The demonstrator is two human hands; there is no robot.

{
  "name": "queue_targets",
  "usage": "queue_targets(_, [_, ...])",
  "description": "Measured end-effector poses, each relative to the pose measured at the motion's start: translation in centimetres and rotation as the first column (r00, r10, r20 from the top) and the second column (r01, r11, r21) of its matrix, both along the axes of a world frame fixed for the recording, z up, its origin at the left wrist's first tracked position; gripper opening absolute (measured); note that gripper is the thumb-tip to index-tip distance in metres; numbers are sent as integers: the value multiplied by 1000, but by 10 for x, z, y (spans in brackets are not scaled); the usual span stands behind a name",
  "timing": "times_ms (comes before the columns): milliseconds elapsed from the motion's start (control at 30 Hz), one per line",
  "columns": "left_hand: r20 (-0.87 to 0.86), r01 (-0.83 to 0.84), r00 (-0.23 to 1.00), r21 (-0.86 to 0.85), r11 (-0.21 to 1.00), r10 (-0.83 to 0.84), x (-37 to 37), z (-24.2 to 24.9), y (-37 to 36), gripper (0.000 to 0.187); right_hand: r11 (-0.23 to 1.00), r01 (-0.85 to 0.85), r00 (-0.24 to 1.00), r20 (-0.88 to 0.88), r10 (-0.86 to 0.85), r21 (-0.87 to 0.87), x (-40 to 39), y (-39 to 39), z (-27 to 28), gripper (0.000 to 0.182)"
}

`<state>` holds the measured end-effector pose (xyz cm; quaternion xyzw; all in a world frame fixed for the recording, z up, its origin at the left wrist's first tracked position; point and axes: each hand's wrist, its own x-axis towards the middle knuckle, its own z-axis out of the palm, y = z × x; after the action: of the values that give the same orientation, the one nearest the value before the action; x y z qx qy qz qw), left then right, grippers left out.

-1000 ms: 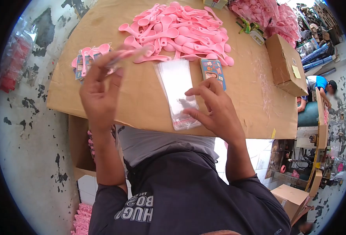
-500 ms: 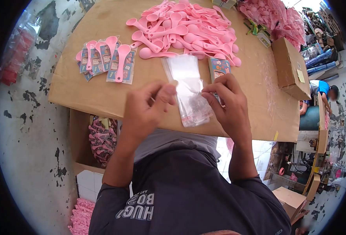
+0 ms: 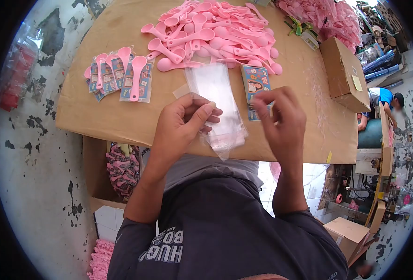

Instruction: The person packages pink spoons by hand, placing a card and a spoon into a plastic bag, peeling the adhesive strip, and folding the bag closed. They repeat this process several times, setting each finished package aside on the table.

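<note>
My left hand (image 3: 185, 121) pinches a clear plastic bag, whose edges show beside the fingers, over a stack of clear bags (image 3: 213, 86) at the table's middle. My right hand (image 3: 283, 116) is over the lower right of a pile of blue printed cards (image 3: 254, 80). Its fingers are curled and smeared by motion, so whether they grip anything is unclear. A heap of pink spoons (image 3: 211, 35) lies beyond the bags. On the left are several bagged blue cards with pink spoons (image 3: 135, 77) on them.
A cardboard box (image 3: 344, 70) stands at the table's right edge, near pink bagged items (image 3: 323, 18). Below the table's left side, another box (image 3: 89, 172) holds packed spoons. A person in a blue shirt (image 3: 384, 96) bends at the far right.
My left hand has come to the bag stack and now pinches a clear bag. My right hand has moved off the bags to the right, over the cards. The view has shifted slightly.
</note>
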<state>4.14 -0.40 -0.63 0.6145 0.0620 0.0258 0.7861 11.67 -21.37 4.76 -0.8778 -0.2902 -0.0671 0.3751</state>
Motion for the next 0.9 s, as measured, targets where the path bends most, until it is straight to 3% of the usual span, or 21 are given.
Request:
queue_targets(67, [-18,-27,999,3,1000,27,0,2,0,16,966,255,962,110,-251,-27,13,-3,-5,25])
queue_targets(167, [-29,-19,999,3,1000,19,0,5,1,16,928,351,934,123,-336,-127,30,-15,-22,32])
queue_targets(200, [-26,-21,999,3,1000,22,0,6,1,16,929,349,934,125,-334,-125,35,-18,-27,32])
queue_targets(267, [-56,-23,998,3,1000,23,-1,7,0,15,948,317,915,-269,-299,22,43,-22,-35,36])
queue_targets(300, [-58,-27,998,1,1000,27,-2,5,0,15,949,313,916,-270,-296,20,46,-23,-37,36])
queue_targets(367, [16,-23,1000,37,999,22,0,1,0,14,937,285,895,-407,-185,203,50,-26,-42,34])
queue_targets(600, [29,-57,998,9,998,56,-1,1,1,13,930,261,940,-289,-183,259,57,-32,-44,25])
queue_targets(667, [30,-61,998,-67,996,63,-2,2,1,13,911,296,955,-127,-270,287,47,-27,-34,21])
queue_targets(700, [26,-65,997,-70,995,67,-3,3,1,13,913,294,955,-129,-267,283,41,-24,-30,21])
queue_targets(767, [35,-82,996,-48,995,84,-3,3,-1,14,832,259,937,-335,-95,490,28,-19,-21,19])
queue_targets(900, [58,-93,994,-27,995,95,-3,0,-2,17,897,197,917,-397,-26,395,-1,-8,-7,15])
